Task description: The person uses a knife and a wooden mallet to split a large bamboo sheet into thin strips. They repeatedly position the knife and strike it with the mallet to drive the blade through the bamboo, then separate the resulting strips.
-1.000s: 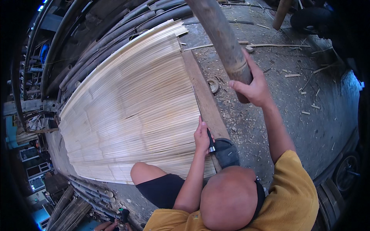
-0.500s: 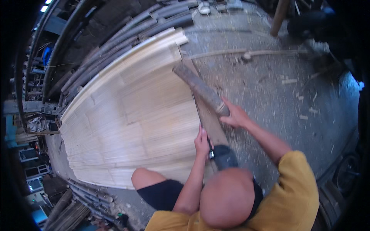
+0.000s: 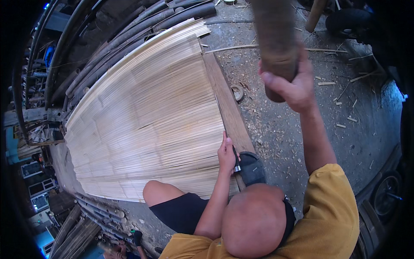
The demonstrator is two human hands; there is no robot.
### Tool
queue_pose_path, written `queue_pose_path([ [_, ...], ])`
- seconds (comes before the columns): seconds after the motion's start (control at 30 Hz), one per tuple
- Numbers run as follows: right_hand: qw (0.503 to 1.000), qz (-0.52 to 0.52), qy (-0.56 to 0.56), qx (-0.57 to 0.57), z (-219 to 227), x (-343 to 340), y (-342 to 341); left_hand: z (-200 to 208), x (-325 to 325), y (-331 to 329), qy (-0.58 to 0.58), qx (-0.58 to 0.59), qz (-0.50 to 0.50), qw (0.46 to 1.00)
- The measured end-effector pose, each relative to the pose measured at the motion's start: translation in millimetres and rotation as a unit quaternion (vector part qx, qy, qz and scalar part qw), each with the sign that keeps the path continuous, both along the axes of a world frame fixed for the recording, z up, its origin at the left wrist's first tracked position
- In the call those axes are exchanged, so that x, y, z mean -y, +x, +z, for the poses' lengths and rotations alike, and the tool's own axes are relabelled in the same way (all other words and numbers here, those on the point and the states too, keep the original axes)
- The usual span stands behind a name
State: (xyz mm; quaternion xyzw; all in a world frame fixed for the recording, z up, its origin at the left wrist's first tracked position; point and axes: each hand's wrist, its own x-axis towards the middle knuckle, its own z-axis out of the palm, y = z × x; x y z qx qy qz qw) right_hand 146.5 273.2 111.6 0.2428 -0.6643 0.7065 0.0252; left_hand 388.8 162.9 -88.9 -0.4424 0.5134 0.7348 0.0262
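I observed a rough grey concrete floor (image 3: 302, 129), littered with pale wood chips (image 3: 340, 125) and thin offcut sticks (image 3: 276, 47). Long dark poles (image 3: 129, 39) lay stacked along the upper left of the scene. A further pile of poles (image 3: 99, 209) lay at the lower left. A dark tyre (image 3: 349, 19) stood at the top right, and a wheel (image 3: 386, 196) showed at the right edge. Blue-painted structures (image 3: 26, 172) bordered the left rim. Daylight was bright and even across the floor.

One slat mat (image 3: 146, 116), one plank (image 3: 226, 103), one wooden club (image 3: 276, 47), one blade (image 3: 235, 162), one sandal (image 3: 252, 168).
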Motion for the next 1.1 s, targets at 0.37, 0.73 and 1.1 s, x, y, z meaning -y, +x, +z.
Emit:
queue_pose_path([
  [0.37, 0.896, 0.141, 0.388, 0.165, -172.2, -19.2, 56.5, -8.8, -0.3, 1.2, 0.019, 0.019, -0.022, 0.999],
  [0.73, 0.933, 0.032, 0.204, 0.294, -167.0, -56.0, 57.1, 2.1, -24.7, -5.4, -0.055, 0.011, -0.033, 0.998],
  [1.1, 0.903, 0.031, 0.154, 0.400, -144.0, -53.1, 70.3, 6.0, -8.4, -1.1, -0.021, -0.008, -0.033, 0.999],
])
